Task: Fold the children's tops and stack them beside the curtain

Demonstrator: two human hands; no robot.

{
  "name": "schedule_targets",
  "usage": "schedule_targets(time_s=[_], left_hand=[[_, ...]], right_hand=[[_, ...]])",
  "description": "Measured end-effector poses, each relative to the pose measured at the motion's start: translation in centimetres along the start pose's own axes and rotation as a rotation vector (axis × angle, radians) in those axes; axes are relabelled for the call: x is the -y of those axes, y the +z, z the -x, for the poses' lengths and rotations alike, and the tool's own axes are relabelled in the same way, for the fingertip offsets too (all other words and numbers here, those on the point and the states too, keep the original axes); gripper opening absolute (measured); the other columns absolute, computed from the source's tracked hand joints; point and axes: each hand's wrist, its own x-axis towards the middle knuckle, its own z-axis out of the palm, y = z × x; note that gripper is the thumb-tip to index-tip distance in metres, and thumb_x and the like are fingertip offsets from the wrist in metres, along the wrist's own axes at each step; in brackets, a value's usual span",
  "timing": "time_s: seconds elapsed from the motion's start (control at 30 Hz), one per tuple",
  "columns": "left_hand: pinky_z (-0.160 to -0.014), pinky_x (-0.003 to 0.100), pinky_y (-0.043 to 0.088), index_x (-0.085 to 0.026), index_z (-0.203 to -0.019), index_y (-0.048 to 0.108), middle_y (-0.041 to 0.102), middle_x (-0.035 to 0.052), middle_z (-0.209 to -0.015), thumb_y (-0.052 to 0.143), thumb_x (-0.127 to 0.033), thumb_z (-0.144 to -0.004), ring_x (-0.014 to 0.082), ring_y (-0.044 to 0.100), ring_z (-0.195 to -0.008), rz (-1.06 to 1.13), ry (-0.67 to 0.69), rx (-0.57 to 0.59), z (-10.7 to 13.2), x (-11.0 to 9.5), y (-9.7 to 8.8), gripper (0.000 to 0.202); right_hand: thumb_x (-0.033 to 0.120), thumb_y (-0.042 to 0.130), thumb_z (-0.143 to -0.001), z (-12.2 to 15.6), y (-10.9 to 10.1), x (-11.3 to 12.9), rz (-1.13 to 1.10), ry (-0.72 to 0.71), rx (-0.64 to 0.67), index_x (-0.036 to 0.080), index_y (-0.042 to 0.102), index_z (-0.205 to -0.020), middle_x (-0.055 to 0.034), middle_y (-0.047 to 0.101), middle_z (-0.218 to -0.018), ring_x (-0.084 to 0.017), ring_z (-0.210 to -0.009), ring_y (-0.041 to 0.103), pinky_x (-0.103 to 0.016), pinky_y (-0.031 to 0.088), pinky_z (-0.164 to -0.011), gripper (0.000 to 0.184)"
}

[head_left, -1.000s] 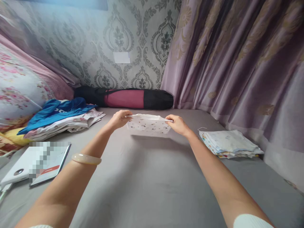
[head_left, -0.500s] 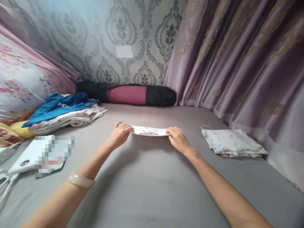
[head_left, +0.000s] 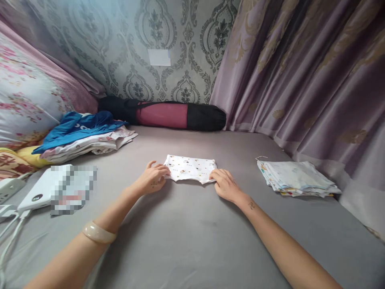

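A small white cloth with coloured prints (head_left: pixel 190 168) lies folded flat on the grey bed sheet (head_left: pixel 186 237) in front of me. My left hand (head_left: pixel 152 179) pinches its near left corner, thumb and fingers closed on the edge. My right hand (head_left: pixel 224 184) grips the near right corner in the same way. A pale bangle (head_left: pixel 98 233) sits on my left forearm.
A stack of folded printed cloths (head_left: pixel 296 178) lies at the right by the purple curtain (head_left: pixel 306 76). Blue and white clothes (head_left: pixel 86 134) are piled at the left beside floral bedding (head_left: pixel 22 96). A black and red roll bag (head_left: pixel 164 114) lies against the wall. A white power bank (head_left: pixel 37 194) rests at the left.
Both hands lowered the cloth from the air onto the sheet and drew it toward me; it now lies flat.
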Motion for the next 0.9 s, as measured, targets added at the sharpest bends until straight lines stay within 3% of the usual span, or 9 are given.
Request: schedule_targets(time_s=[0.1,0.2,0.33,0.47,0.6,0.9], left_hand=[[-0.107,0.049,0.025,-0.023,-0.088,0.063,0.072,0.0029,-0.094,0.044,-0.023,-0.087,0.0199,0.063,-0.096,0.011,-0.051,0.01,-0.9,-0.6,-0.3,0.02],[-0.103,0.047,0.032,-0.022,-0.09,0.063,0.072,0.0055,-0.095,0.038,-0.032,-0.095,0.021,0.064,-0.095,-0.003,-0.132,-0.048,-2.7,-1.3,0.2,0.028],[-0.106,0.049,0.032,-0.022,-0.112,0.059,0.068,0.0091,-0.117,0.034,-0.029,-0.097,0.0227,0.06,-0.11,-0.003,-0.206,-0.111,-5.8,-2.8,1.8,0.03],[-0.111,0.056,0.024,-0.021,-0.128,0.051,0.056,0.0115,-0.138,0.034,-0.028,-0.098,0.026,0.046,-0.132,-0.052,-0.217,-0.073,-7.8,-4.3,3.7,0.035],[-0.114,0.059,0.02,-0.017,-0.138,0.045,0.045,0.0145,-0.148,0.028,-0.033,-0.1,0.0281,0.033,-0.142,-0.098,-0.27,-0.028,-8.2,-4.9,5.4,0.044],[-0.116,0.057,0.019,-0.016,-0.145,0.04,0.041,0.0141,-0.151,0.02,-0.035,-0.101,0.0275,0.032,-0.143,-0.156,-0.272,-0.033,-7.6,-4.9,6.7,0.052]], right_hand=[[-0.001,0.043,-0.072,-0.9,-0.5,0.8,-0.004,0.105,0.038,0.019,0.064,-0.082,-0.004,0.068,-0.092,-0.019,-0.092,0.056,-0.031,0.035,-0.092,0.031],[0.005,0.042,-0.081,-2.7,-0.6,1.9,-0.007,0.214,0.018,0.02,0.066,-0.082,-0.0044,0.07,-0.094,-0.019,-0.093,0.059,-0.031,0.037,-0.091,0.029],[0.011,0.035,-0.089,-5.5,0.7,3.6,-0.03,0.221,-0.033,0.016,0.062,-0.119,-0.0087,0.064,-0.126,-0.02,-0.118,0.054,-0.032,0.034,-0.102,0.04],[0.02,0.03,-0.095,-7.2,2.6,5.0,-0.056,0.241,0.054,0.007,0.039,-0.145,-0.0119,0.037,-0.153,-0.023,-0.143,0.028,-0.041,0.017,-0.117,0.052],[0.025,0.025,-0.096,-7.8,3.8,5.5,-0.091,0.265,0.122,0.006,0.03,-0.15,-0.0104,0.027,-0.158,-0.022,-0.147,0.018,-0.044,0.01,-0.119,0.057],[0.026,0.025,-0.095,-7.6,5.0,5.3,-0.075,0.27,0.118,0.008,0.027,-0.152,-0.008,0.024,-0.159,-0.02,-0.148,0.016,-0.043,0.008,-0.12,0.059]])
